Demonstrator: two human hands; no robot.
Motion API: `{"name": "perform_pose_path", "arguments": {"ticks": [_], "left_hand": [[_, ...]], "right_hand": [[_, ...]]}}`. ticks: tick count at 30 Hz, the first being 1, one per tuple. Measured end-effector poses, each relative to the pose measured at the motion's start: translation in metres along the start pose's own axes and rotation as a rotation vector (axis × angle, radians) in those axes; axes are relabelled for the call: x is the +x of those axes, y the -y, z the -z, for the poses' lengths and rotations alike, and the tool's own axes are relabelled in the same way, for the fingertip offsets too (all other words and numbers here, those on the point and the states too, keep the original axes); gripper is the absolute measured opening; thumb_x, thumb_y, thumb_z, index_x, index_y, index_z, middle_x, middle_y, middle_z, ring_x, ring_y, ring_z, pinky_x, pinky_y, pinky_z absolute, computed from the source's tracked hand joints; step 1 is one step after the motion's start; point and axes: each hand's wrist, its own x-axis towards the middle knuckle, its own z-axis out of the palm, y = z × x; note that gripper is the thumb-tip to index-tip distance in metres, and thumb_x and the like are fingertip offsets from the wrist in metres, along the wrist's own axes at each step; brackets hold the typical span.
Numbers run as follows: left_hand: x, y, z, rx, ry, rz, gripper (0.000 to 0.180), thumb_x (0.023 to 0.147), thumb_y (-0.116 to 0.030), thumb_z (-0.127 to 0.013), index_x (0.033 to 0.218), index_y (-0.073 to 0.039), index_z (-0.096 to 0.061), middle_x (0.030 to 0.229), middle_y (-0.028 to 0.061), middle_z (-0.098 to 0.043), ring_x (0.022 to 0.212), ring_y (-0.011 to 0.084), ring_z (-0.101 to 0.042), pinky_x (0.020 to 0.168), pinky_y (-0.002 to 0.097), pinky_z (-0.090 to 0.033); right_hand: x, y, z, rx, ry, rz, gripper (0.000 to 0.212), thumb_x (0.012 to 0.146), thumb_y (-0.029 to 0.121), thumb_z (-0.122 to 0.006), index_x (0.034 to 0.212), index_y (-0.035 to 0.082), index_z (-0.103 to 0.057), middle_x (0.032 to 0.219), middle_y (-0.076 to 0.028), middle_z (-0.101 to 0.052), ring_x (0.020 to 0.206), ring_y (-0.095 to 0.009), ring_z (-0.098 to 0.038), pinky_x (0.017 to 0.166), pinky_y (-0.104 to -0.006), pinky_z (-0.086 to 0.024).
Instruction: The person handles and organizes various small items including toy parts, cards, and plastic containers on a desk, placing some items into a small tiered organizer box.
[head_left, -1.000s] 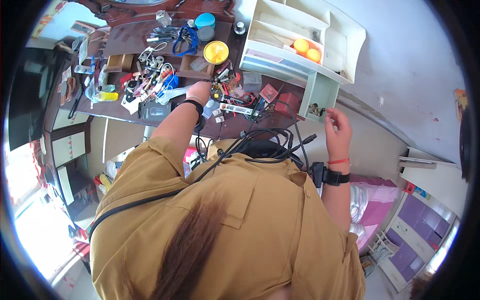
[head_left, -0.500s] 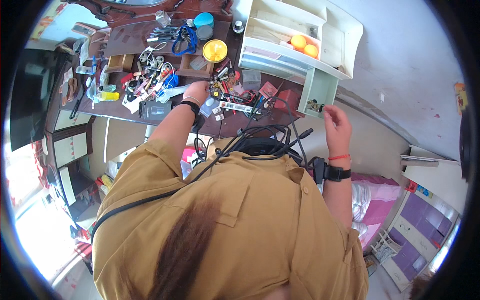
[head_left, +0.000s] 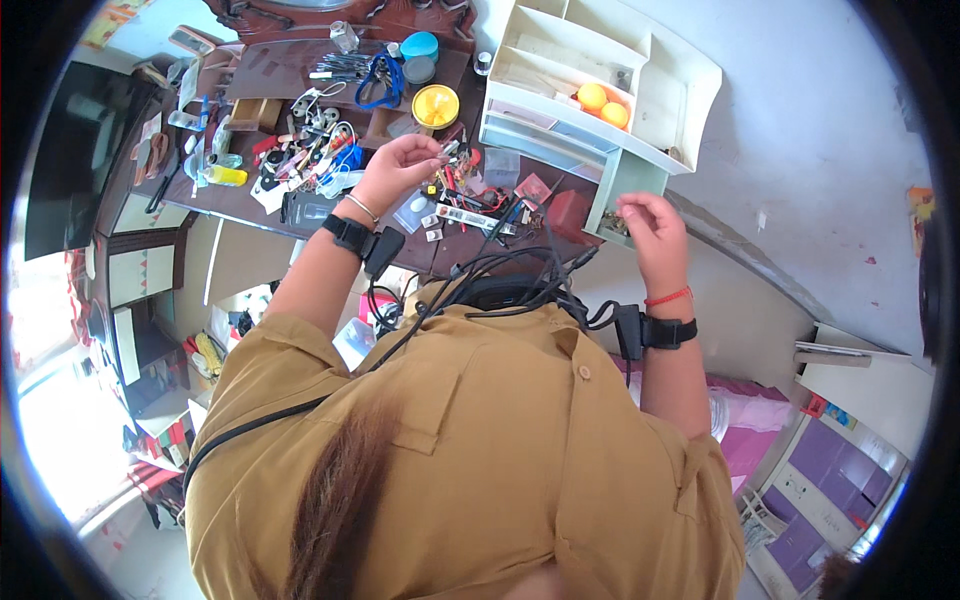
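My left hand (head_left: 398,170) is raised over the pile of small odds and ends on the dark table (head_left: 455,258). Its thumb and fingertips pinch together at a tiny thing too small to name. On the right, my right hand (head_left: 657,235) hovers at the front of a pulled-out pale green drawer (head_left: 643,176). Its fingers are curled with the tips together, and whatever they hold cannot be made out. Some small dark and brassy bits (head_left: 612,225) lie in the drawer's near corner, partly beside my fingers. A white strip-shaped box (head_left: 470,217) lies below the pile.
The white drawer organizer (head_left: 690,110) at the back right holds orange balls (head_left: 592,97). A yellow round tub (head_left: 435,106), a blue strap (head_left: 380,82) and a yellow bottle (head_left: 225,176) stand or lie on the table. Black cables (head_left: 500,268) hang at my chest.
My left hand has lifted up from the pile and turned, its fingertips now pinched to the right. My right hand has shifted slightly left and up, over the drawer's near corner.
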Motion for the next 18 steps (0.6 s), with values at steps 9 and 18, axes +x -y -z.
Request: {"name": "perform_pose_path", "arguments": {"ticks": [9, 18], "left_hand": [[-0.011, -0.105, -0.091, 0.041, 0.323, -0.09, 0.02, 0.09, -0.014, -0.058, 0.106, -0.002, -0.06, 0.093, 0.0022, -0.065, 0.071, 0.0056, -0.056, 0.063, 0.0194, -0.044], [0.021, -0.095, -0.183, -0.005, 0.367, 0.016, 0.013, 0.091, -0.007, -0.053, 0.102, -0.001, -0.058, 0.084, 0.0032, -0.064, 0.072, 0.0079, -0.062, 0.062, 0.0196, -0.049]], "right_hand": [[0.033, 0.065, -0.021, -0.126, 0.42, 0.293, 0.027, 0.087, -0.002, -0.06, 0.114, -0.003, -0.058, 0.111, -0.008, -0.062, 0.098, -0.015, -0.059, 0.089, -0.0297, -0.047], [0.021, 0.063, -0.005, 0.337, 0.242, -0.037, 0.015, 0.087, 0.004, -0.064, 0.098, -0.003, -0.055, 0.086, -0.01, -0.066, 0.072, -0.013, -0.064, 0.063, -0.0247, -0.053]]}}
